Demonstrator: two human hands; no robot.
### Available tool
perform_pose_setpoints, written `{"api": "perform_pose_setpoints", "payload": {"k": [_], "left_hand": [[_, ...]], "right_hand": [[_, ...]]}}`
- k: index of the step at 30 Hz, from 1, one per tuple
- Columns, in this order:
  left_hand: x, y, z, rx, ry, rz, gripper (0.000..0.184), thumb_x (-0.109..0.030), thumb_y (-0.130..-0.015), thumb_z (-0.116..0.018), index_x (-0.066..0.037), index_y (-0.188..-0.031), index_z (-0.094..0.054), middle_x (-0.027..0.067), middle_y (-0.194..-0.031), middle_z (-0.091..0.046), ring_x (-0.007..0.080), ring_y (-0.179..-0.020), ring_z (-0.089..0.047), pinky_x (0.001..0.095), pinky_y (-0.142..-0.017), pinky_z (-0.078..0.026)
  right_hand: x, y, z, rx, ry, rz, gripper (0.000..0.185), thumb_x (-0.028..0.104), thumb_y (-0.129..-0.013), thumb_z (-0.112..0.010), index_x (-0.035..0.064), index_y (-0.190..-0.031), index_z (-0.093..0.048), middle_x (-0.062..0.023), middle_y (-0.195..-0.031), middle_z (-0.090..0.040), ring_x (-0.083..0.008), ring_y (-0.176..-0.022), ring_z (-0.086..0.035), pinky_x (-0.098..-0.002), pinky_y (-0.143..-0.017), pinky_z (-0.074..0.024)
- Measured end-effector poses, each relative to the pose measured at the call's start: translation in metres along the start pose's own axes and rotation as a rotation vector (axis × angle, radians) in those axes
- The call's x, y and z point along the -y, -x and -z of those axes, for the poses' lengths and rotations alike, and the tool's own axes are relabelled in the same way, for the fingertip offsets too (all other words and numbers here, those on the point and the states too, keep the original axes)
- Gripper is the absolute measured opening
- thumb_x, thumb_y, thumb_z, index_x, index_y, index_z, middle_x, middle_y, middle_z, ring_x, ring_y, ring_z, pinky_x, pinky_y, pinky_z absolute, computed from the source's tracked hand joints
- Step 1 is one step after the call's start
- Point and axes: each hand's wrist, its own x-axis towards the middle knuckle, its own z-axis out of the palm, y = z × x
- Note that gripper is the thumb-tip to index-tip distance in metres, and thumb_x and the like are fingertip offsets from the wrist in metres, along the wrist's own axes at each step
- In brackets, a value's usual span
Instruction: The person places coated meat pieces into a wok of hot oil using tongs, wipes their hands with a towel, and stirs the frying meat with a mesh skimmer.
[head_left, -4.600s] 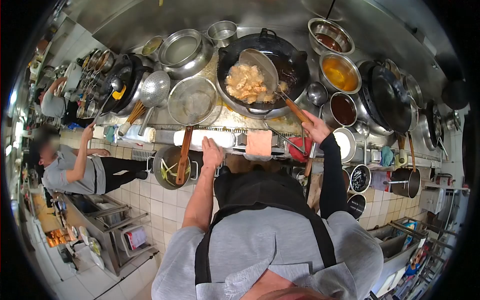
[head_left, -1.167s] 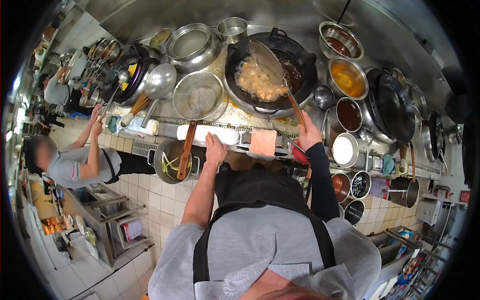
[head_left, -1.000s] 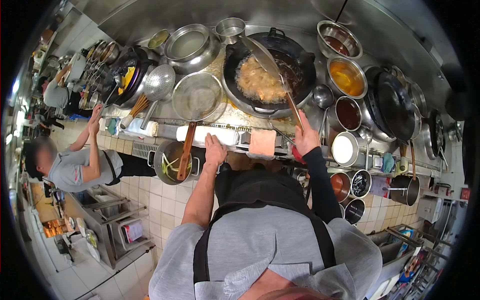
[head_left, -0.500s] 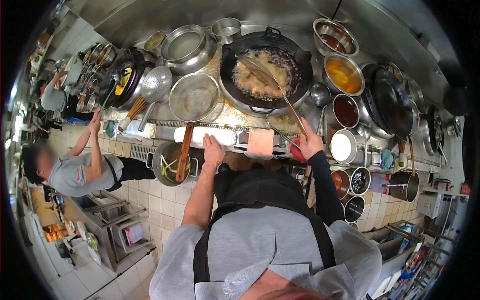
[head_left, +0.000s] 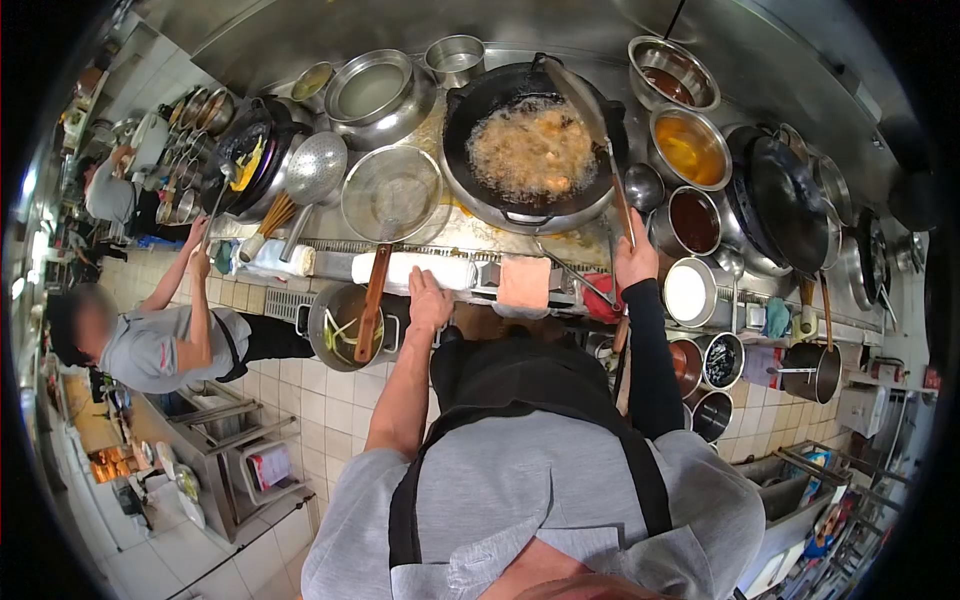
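Observation:
My left hand (head_left: 430,299) lies with fingers stretched out on a folded white cloth (head_left: 385,271) at the stove's front edge. My right hand (head_left: 636,260) is closed around the handle of a long-handled skimmer (head_left: 580,100), its metal head seen nearly edge-on. That head is over the right side of a black wok (head_left: 470,178). Battered-looking golden pieces (head_left: 540,150) bubble in the wok's oil. A round mesh strainer (head_left: 391,195) lies left of the wok, its wooden handle reaching over a pot (head_left: 318,345). A pinkish folded cloth (head_left: 524,284) sits between my hands.
Right of the wok stand a ladle (head_left: 643,187), a bowl of orange liquid (head_left: 690,150), a pot of dark sauce (head_left: 694,222) and a white-filled container (head_left: 690,292). A perforated ladle (head_left: 316,165) is at left. A co-worker (head_left: 165,340) stands at another wok.
My right hand has swung the skimmer from over the middle of the wok to its right side, uncovering the frying pieces. My left hand has stayed on the white cloth.

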Motion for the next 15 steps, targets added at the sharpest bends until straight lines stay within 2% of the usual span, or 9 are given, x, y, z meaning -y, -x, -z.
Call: {"api": "perform_pose_setpoints", "payload": {"k": [4,6,8,10,11,15], "left_hand": [[-0.001,0.0,-0.002,-0.001,-0.013,0.005,0.077,-0.026,-0.091,-0.066,0.015,-0.144,-0.029,0.0374,-0.159,-0.016,0.0514,-0.149,-0.016,0.0507,-0.124,-0.019],[-0.002,0.0,-0.002,-0.005,-0.01,0.003,0.076,-0.026,-0.091,-0.066,0.014,-0.143,-0.029,0.0378,-0.159,-0.016,0.0517,-0.148,-0.016,0.051,-0.124,-0.019],[-0.001,0.0,-0.003,-0.007,-0.016,0.001,0.076,-0.026,-0.091,-0.066,0.014,-0.143,-0.029,0.0382,-0.158,-0.016,0.0521,-0.148,-0.016,0.0512,-0.124,-0.019],[0.0,0.0,-0.004,-0.009,-0.033,-0.008,0.075,-0.026,-0.09,-0.067,0.014,-0.142,-0.029,0.0387,-0.158,-0.016,0.0524,-0.148,-0.016,0.0515,-0.124,-0.019],[-0.001,-0.001,-0.004,-0.007,-0.029,-0.009,0.075,-0.026,-0.09,-0.067,0.014,-0.142,-0.029,0.0388,-0.158,-0.016,0.0524,-0.148,-0.016,0.0516,-0.124,-0.019],[-0.001,-0.001,-0.004,-0.004,-0.017,-0.003,0.076,-0.026,-0.09,-0.067,0.014,-0.142,-0.029,0.039,-0.158,-0.016,0.0524,-0.148,-0.016,0.0516,-0.124,-0.019]], "right_hand": [[-0.003,-0.004,-0.002,-0.084,0.042,-0.091,0.063,0.009,-0.092,-0.058,0.0164,-0.152,-0.043,-0.0282,-0.105,-0.07,-0.046,-0.085,-0.068,-0.0508,-0.077,-0.0527],[-0.06,-0.006,-0.037,-0.214,0.014,0.19,0.061,0.01,-0.093,-0.057,0.0159,-0.152,-0.043,-0.0218,-0.096,-0.071,-0.0381,-0.071,-0.067,-0.0473,-0.065,-0.0532],[-0.072,-0.002,-0.041,-0.061,-0.202,0.011,0.061,0.01,-0.096,-0.056,0.016,-0.154,-0.039,-0.0137,-0.088,-0.069,-0.0271,-0.059,-0.062,-0.0408,-0.054,-0.0497],[-0.026,0.011,-0.009,0.376,-0.587,-0.635,0.063,0.01,-0.1,-0.053,0.0168,-0.158,-0.032,-0.0038,-0.082,-0.062,-0.0131,-0.051,-0.052,-0.0311,-0.043,-0.0424],[0.021,0.013,0.006,0.36,-0.73,-0.711,0.063,0.008,-0.099,-0.051,0.0168,-0.158,-0.03,-0.001,-0.069,-0.049,-0.0064,-0.044,-0.036,-0.0247,-0.035,-0.0271],[0.027,0.023,0.009,0.427,-0.982,-0.864,0.062,0.007,-0.099,-0.052,0.0137,-0.156,-0.028,-0.0015,-0.07,-0.05,-0.0069,-0.043,-0.035,-0.025,-0.035,-0.0255]]}}
